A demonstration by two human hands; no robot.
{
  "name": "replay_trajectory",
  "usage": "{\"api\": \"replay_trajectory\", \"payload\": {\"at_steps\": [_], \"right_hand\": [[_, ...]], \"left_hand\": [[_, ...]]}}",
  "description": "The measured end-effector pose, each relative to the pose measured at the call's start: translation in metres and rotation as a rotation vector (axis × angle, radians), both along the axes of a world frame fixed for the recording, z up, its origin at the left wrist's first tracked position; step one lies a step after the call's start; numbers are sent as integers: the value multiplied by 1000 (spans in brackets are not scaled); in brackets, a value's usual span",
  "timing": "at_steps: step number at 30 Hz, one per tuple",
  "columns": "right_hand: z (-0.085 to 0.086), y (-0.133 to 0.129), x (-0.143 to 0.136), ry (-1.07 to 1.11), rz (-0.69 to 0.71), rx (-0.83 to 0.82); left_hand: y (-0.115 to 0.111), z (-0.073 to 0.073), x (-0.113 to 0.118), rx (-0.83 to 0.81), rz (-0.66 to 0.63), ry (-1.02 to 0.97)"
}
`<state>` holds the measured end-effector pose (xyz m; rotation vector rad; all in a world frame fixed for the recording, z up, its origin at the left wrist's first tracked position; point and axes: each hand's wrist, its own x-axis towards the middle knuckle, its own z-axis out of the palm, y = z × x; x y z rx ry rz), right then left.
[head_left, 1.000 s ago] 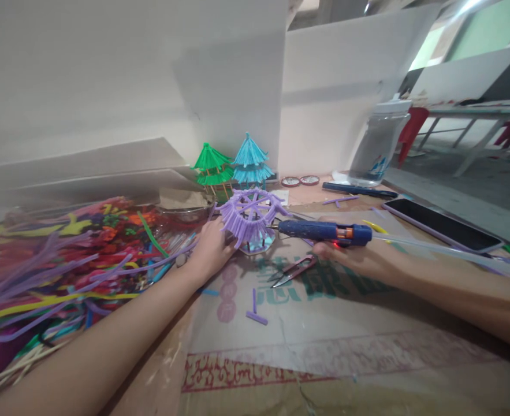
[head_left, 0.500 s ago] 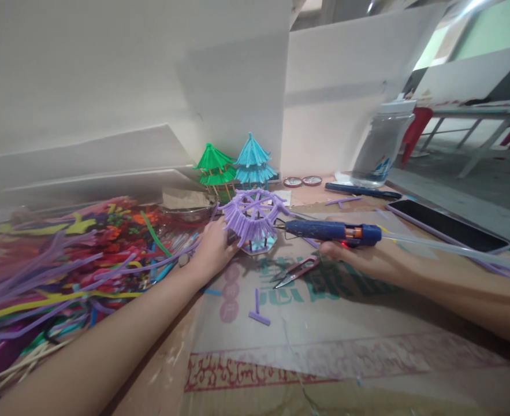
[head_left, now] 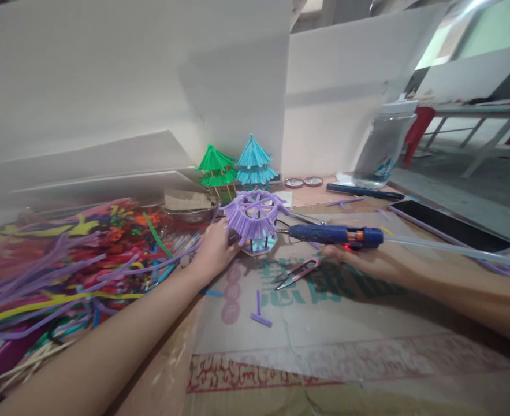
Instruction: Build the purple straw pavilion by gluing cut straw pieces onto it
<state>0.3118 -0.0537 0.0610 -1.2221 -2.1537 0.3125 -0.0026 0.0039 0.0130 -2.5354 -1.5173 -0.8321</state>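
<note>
A small purple pavilion model (head_left: 255, 216) with a fringed pipe-cleaner roof stands on a pale blue base. My left hand (head_left: 218, 248) grips its left side, some fingers hidden behind it. My right hand (head_left: 354, 254) is closed round a blue glue gun (head_left: 324, 233), whose nozzle points left at the model's right side. A clear glue stick (head_left: 428, 245) extends from the gun's rear. Pink-handled snips (head_left: 298, 273) lie below the gun, and short purple pieces (head_left: 261, 319) lie nearer to me.
Colourful pipe cleaners (head_left: 64, 260) are heaped at left. Green (head_left: 213, 164) and blue (head_left: 253, 162) pavilion models stand behind. A phone (head_left: 449, 225), a dark pen (head_left: 363, 191) and a clear bottle (head_left: 384, 144) are at right. White boards (head_left: 237, 69) rise at the back.
The glue gun has shifted very slightly right and down relative to the purple model. Both hands keep their holds.
</note>
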Motion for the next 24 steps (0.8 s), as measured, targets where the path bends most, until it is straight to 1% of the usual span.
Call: {"api": "replay_trajectory", "payload": {"at_steps": [4,8,13,15,17,19,21,22,24], "right_hand": [[-4,3,2,28,24,2],[-5,5,4,15,38,-29],[4,5,8,-21,104,-69],[9,6,10,60,103,-118],[15,11,12,244,118,-176],[21,21,14,451,145,-224],[26,38,16,588,107,-215],[28,49,17,598,50,-189],[31,73,21,480,-78,-163]], "left_hand": [[0,0,0,-8,11,20],[0,0,0,-26,38,40],[-1,1,1,-35,18,16],[-1,2,1,-36,22,15],[-1,2,2,-26,48,20],[-1,1,2,-9,73,26],[-1,0,1,0,90,34],[-1,-1,1,3,98,41],[0,-2,1,9,107,55]]}}
